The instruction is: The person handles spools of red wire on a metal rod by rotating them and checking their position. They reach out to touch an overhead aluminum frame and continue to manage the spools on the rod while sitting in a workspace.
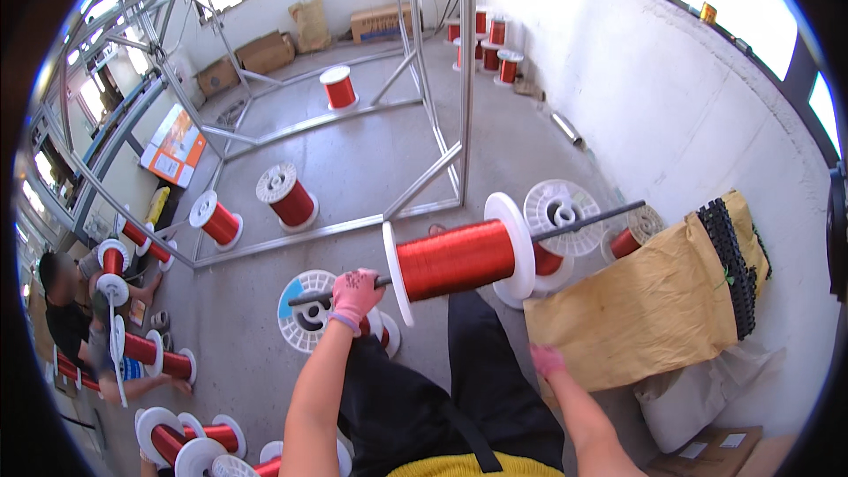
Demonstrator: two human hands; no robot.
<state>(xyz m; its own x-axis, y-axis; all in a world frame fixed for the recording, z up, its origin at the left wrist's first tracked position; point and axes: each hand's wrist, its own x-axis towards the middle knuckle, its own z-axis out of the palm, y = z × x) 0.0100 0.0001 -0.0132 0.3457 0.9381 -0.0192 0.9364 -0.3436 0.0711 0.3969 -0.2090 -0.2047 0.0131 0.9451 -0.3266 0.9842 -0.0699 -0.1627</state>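
Observation:
A large spool of red wire (455, 258) with white flanges hangs lengthwise in front of my legs. A dark rod (590, 220) runs through its core and sticks out at both ends. My left hand (355, 293), in a pink glove, is closed round the rod just left of the spool. My right hand (548, 359), also pink-gloved, is low on the right, at the edge of a tan sack (632, 300). Its fingers are too blurred to show whether it grips the sack. Behind the held spool stand more spools, partly hidden, one with a white flange (561, 212).
A metal frame (331, 230) stands ahead, with red wire spools (291, 199) on the floor inside. Another person (75, 309) sits at the left among spools. More spools (181, 442) lie at lower left. A white wall (671, 97) bounds the right, with a cardboard box (715, 450) below.

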